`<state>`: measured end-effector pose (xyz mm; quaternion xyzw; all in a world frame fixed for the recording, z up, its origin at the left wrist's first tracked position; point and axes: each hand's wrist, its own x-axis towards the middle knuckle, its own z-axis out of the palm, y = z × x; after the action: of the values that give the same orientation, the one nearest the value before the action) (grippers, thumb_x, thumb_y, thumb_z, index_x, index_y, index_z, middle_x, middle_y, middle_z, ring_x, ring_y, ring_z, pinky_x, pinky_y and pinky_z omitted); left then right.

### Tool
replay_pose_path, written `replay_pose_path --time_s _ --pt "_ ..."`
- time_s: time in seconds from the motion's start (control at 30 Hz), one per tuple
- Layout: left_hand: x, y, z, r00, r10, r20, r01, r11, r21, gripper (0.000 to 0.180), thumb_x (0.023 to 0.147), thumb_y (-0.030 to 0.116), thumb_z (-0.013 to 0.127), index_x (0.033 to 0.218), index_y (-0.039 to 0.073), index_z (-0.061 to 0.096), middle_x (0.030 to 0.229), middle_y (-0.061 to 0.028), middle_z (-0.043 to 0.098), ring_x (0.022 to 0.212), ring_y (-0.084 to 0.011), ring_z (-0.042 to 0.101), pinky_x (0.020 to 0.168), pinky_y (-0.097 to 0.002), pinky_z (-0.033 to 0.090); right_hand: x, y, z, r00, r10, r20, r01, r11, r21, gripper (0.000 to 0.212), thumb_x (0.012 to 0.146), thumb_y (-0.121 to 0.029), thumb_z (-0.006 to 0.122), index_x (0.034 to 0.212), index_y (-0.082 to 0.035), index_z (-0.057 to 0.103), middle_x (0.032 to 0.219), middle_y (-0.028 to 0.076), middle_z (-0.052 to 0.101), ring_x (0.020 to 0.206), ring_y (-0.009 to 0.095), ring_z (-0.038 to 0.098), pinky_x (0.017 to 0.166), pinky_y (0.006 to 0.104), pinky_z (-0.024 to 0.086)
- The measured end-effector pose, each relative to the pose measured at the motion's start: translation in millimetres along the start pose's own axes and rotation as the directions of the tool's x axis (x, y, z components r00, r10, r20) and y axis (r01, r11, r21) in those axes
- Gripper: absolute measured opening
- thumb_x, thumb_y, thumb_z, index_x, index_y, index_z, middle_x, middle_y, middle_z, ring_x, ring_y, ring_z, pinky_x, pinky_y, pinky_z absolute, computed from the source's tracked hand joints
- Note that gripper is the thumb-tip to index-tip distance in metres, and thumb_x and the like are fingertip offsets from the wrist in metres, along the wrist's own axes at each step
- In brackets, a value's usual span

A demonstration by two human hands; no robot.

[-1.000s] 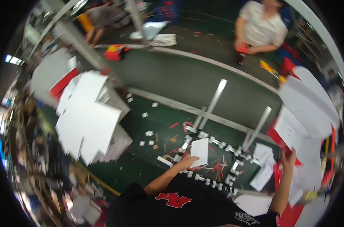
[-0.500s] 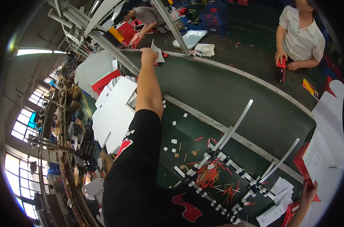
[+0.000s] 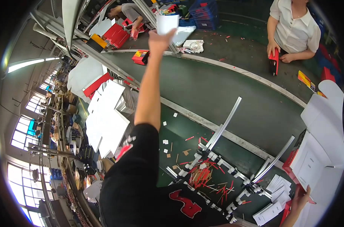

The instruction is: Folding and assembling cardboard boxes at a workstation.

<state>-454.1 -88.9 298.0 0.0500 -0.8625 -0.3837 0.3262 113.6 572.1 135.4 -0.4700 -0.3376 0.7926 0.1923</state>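
Observation:
My left hand reaches far out over the green conveyor belt, its fingers closed on a white sheet held up and slightly curved. Just below and left of that hand, a small red box with a yellow and black printed side rests by the belt's far edge. At the lower right, my right hand grips the red edge of a large open carton, white inside. A printed white leaflet lies within the carton.
A frame of metal rods and white clips stands in front of me, with red and brown scraps inside it. White leaflets lie beside it. Stacked white card is at left. Across the belt, a person holds a red box; another bends farther off.
My left hand has risen away from the belt with the white sheet, bringing the red box into clearer view. My right hand keeps its hold on the carton. The view has shifted slightly.

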Motion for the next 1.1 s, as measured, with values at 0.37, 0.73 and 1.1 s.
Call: replay_pose_path --time_s 0.37,0.73,1.1 --pt "-512.7 107.5 -89.3 -0.044 0.019 0.999 0.405 0.914 0.0 0.095 0.063 0.043 0.081 0.131 -0.002 0.032 0.109 -0.0249 0.056 0.102 -0.0348 0.058 0.089 -0.0368 0.044 -10.0 43.5 18.8 0.996 0.088 -0.016 -0.082 0.97 0.229 0.029 0.09 -0.021 0.054 0.107 0.003 0.055 0.105 0.016 0.062 0.1 0.029 0.059 0.093 0.0429 0.048" --pt "-524.0 -50.7 -106.4 0.318 -0.299 0.9 0.164 0.952 0.258 0.082 0.065 0.049 0.077 0.119 -0.005 0.046 0.104 -0.0228 0.062 0.095 -0.0366 0.062 0.084 -0.0411 0.049 -41.4 73.6 51.5 0.991 0.067 -0.117 -0.049 0.988 0.146 0.041 0.086 -0.03 0.054 0.115 0.0 0.049 0.112 0.018 0.056 0.099 0.033 0.057 0.08 0.0369 0.055" --pt "-579.7 -74.5 -114.3 0.51 -0.213 0.833 -0.191 0.917 0.351 0.084 0.076 0.033 0.07 0.136 -0.001 0.022 0.112 -0.0222 0.054 0.089 -0.0362 0.063 0.07 -0.0441 0.053 -22.1 60.6 31.3 0.979 0.106 -0.176 -0.111 0.994 -0.02 0.047 0.083 -0.033 0.061 0.111 0.001 0.044 0.11 0.023 0.051 0.095 0.039 0.056 0.079 0.0379 0.056"
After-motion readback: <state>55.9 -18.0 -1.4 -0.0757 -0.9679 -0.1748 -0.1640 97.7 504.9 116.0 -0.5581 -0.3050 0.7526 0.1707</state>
